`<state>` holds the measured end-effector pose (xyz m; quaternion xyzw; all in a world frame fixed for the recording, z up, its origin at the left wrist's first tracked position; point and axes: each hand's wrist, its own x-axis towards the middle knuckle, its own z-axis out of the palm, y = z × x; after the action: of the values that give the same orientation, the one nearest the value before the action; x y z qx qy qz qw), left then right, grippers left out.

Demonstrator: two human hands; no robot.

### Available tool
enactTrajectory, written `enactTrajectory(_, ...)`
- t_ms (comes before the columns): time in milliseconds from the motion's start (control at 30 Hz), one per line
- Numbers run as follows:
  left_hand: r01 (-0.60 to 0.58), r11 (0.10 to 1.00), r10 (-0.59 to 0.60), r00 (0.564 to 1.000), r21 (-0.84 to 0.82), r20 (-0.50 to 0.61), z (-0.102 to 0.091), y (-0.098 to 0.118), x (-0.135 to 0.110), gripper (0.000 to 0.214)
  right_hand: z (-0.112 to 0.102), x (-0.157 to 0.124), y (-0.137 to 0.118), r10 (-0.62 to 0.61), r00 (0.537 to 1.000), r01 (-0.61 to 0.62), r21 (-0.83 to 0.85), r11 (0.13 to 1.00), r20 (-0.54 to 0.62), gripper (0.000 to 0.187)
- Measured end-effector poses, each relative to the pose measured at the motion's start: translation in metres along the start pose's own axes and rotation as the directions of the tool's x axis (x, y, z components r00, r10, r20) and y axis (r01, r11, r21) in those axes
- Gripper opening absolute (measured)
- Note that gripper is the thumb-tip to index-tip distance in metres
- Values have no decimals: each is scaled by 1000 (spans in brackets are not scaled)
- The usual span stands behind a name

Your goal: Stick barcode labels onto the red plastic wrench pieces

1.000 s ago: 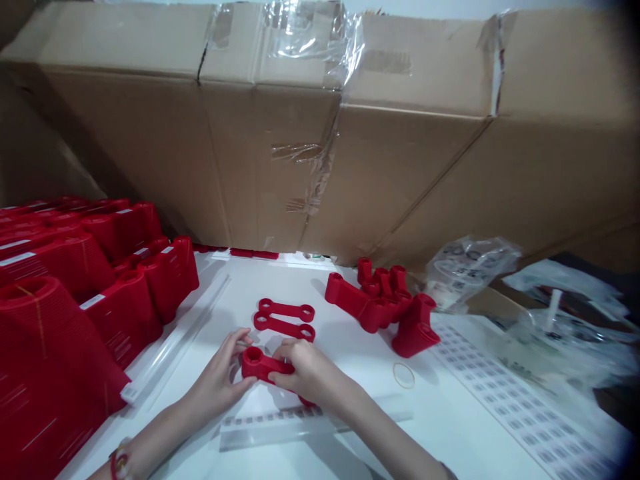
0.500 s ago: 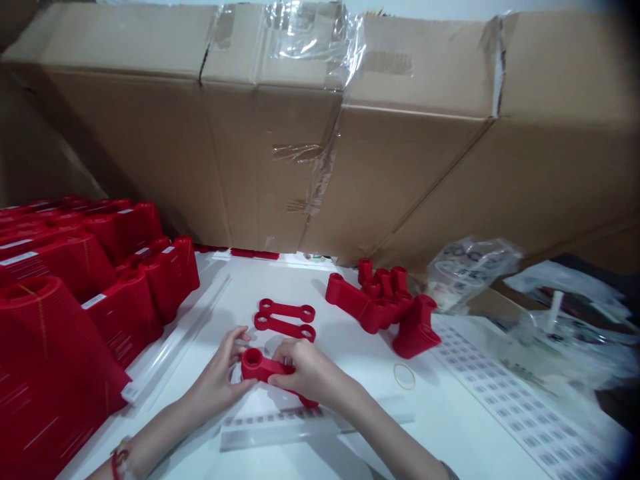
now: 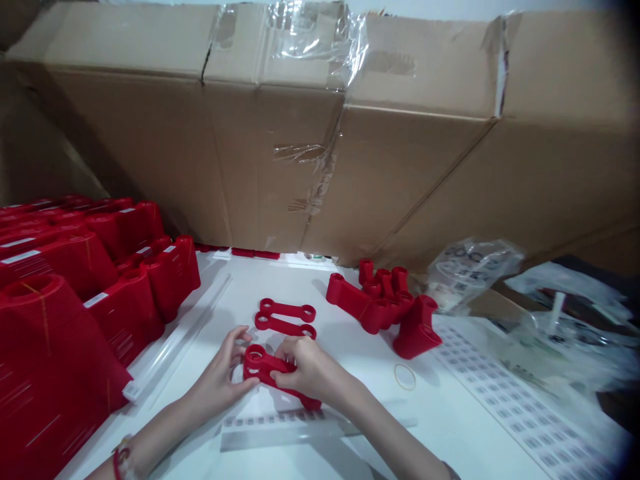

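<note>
A small stack of red dog-bone-shaped pieces (image 3: 265, 367), with a ring at each end, is between my hands on the white table. My right hand (image 3: 305, 367) is closed on its middle, thumb on the near side, fingers over the far side. My left hand (image 3: 226, 370) curves around the left ring end, thumb touching its near edge and fingers on the far side; the contact there is partly hidden. Just beyond lie two separate flat red pieces (image 3: 286, 327) of the same shape, side by side. A clear plastic strip (image 3: 280, 435) lies in front of the stack.
Banded red stacks (image 3: 55, 373) crowd the left, beside a long clear strip (image 3: 185, 333). More red stacks (image 3: 370, 303) stand back right. A rubber band (image 3: 405, 377), a label sheet (image 3: 510, 400) and plastic bags (image 3: 560, 347) lie right. Cardboard boxes (image 3: 280, 173) wall the back.
At its left end, a near piece of the held stack has tipped apart from the ring behind it, showing a second opening. Both hands have barely moved.
</note>
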<state>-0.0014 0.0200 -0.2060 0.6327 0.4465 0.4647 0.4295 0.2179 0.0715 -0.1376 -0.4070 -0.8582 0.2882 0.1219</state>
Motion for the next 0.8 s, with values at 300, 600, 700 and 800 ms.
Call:
enactTrajectory(300,-5,1000,6,1000,19,-20,1,0,-1,71,-4,-4,-10,-16,1000,14,-79,997,-18,14)
enactTrajectory(600,-54,995,60,996,88,-62,2,-6,-3,77,-14,13,3,-9,991,-22,-226,974,-134,13)
enactTrajectory(700,-66,990,76,994,123,-76,1,-10,-3,79,-8,16,7,4,994,-32,-255,966,-110,16)
enactTrajectory(800,-73,987,84,994,142,-76,0,-12,-3,75,-12,12,6,11,994,-38,-267,963,-105,26)
